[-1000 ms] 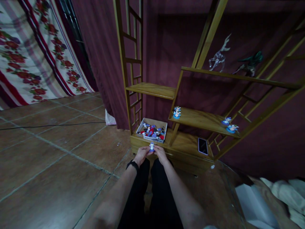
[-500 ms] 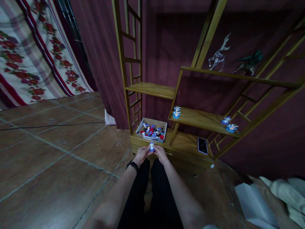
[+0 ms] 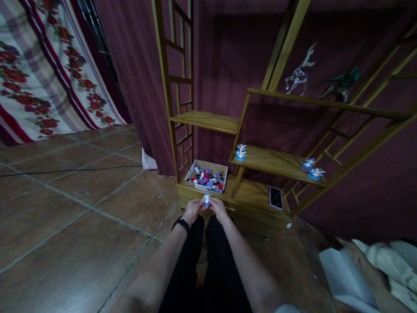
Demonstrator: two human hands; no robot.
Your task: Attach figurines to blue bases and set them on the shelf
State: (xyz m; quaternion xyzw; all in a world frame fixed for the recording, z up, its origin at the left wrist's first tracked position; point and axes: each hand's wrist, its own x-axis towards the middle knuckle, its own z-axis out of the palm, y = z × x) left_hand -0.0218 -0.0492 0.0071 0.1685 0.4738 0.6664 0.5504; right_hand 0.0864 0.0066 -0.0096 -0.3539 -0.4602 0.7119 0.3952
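Between both hands, in front of the cabinet, I hold a small white and purple figurine [image 3: 206,199] upright. My left hand [image 3: 194,208] grips it from the left, with a dark band on the wrist. From the other side my right hand [image 3: 219,206] pinches it. Just beyond, an open cardboard box [image 3: 213,189] holds many small red, purple, black and white figure pieces. Blue-based figurines [image 3: 241,154] stand at the left end of the middle shelf [image 3: 273,163]. At its right end are a purple-based figurine [image 3: 308,163] and a blue-based figurine [image 3: 316,174].
A phone or tablet [image 3: 276,198] lies on the cabinet's lower board. Above, a clear deer statue [image 3: 298,78] and a dark green statue [image 3: 342,84] stand on a high shelf. A white box [image 3: 347,274] is on the floor at right. A cable [image 3: 71,170] crosses the tiles at left.
The view has shifted very slightly. Both hands keep hold of the figurine in nearly the same place, and the shelf figures have not moved.
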